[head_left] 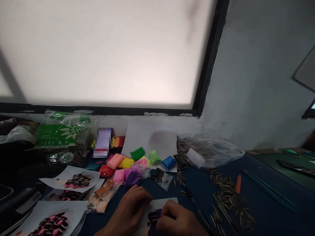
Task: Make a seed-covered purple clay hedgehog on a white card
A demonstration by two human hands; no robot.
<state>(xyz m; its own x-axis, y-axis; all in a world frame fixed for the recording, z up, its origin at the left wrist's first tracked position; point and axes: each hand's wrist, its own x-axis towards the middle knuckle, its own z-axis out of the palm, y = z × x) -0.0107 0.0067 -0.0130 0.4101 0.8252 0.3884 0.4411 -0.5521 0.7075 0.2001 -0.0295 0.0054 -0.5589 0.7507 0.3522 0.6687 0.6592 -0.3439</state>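
At the bottom middle lies a small white paper sheet (164, 202) bearing a patch of purple clay (155, 220) with dark sunflower seeds set in it. My left hand (130, 209) holds the sheet's left side, its fingers curled and pressed together. Over the sheet's right part, my right hand (176, 219) is closed in a pinch, its fingertips at the purple clay. Whatever sits between those fingertips is hidden. Just beyond my left hand are a purple clay packet (133, 175) and an orange-brown clay packet (104, 188).
Sunflower seeds (227, 188) lie right of my hands, beside an orange stick (238, 183) and blue tweezers (270, 190). Seed-decorated sheets (78, 178) are at left. Behind stand a phone (102, 143), a green seed bag (55, 134) and a clear plastic bag (216, 149).
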